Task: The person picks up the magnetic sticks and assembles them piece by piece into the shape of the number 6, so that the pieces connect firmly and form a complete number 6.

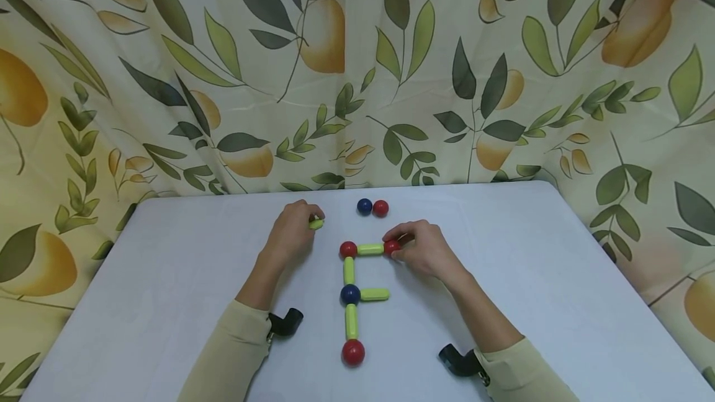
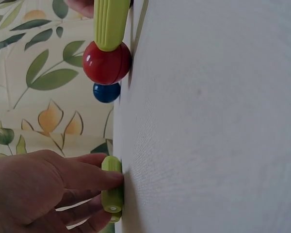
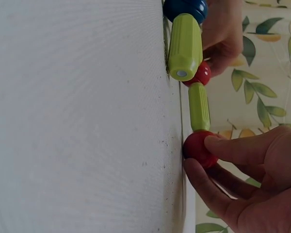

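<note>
Rod (image 1: 374, 294) reaching rightward from the central blue ball (image 1: 350, 294), left end touching that ball, right end free, long axis running left to right. Beyond and to the right of the blue ball, across a gap from the free end: held red ball (image 1: 391, 247), touching the right end of the top rod (image 1: 370, 249), itself roughly parallel to the lower one. Gripped between thumb and fingers of the right hand (image 1: 427, 250), beyond and well to the right of the blue ball; of the two hands, clearly the nearer to that free end.

Beyond and to the left of the blue ball, pinched between thumb and fingers of the left hand (image 1: 292, 228): green piece (image 2: 111, 183), long axis also roughly left to right. Just behind it in the left wrist view, a second green end (image 2: 116, 217), probably another such piece, mostly hidden.

Straight beyond the blue ball, joined through a short rod (image 1: 349, 271): corner red ball (image 1: 348, 249). Bodyward of the blue ball: another rod (image 1: 351, 321), then lowest red ball (image 1: 353, 353).

As for looks: held red ball round, smooth, faintly glossy, wider than the rods; green piece lime-coloured, blunt-ended, with a small pale disc in the end face.
</note>
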### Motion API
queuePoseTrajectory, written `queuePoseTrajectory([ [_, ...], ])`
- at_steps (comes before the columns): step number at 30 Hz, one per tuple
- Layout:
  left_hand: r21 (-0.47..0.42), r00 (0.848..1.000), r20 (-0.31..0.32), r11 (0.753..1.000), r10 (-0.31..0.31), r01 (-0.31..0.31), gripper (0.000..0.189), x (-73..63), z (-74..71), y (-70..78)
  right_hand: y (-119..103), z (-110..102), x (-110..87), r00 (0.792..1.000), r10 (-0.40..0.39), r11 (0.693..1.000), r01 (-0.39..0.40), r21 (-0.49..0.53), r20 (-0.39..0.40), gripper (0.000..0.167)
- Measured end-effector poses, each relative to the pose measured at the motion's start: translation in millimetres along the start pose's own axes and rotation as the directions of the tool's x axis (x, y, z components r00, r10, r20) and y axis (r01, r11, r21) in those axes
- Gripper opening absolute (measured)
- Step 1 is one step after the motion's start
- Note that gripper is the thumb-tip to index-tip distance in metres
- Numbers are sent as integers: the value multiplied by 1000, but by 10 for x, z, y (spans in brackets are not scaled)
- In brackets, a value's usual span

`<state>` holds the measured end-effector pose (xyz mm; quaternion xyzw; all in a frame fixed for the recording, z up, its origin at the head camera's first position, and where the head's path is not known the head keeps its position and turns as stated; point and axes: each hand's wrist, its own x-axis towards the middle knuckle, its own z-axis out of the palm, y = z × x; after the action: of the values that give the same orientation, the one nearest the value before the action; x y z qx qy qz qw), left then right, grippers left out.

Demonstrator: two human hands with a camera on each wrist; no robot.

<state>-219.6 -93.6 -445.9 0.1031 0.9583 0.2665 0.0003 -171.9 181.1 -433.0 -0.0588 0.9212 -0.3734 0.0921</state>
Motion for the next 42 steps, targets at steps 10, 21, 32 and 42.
queuePoseTrajectory([
  [10, -35, 998, 55, 999, -21, 23, 32, -34, -92, 68, -5, -3, 0, 1000, 2, 1000, -2, 3, 4, 26],
  [21, -26, 986, 160, 999, 44, -41, 30, -64, -258, 190, 3, -2, 18, 1000, 6, 1000, -6, -4, 8, 27],
  [32, -108, 936, 304, 982, 178, -152, 26, -138, -362, 360, 0, -6, 19, 1000, -1, 1000, 1, -1, 12, 27],
  [42, -231, 892, 349, 949, 288, -216, 22, -201, -346, 482, -3, -15, 23, 1000, -11, 1000, 11, -2, 19, 27],
])
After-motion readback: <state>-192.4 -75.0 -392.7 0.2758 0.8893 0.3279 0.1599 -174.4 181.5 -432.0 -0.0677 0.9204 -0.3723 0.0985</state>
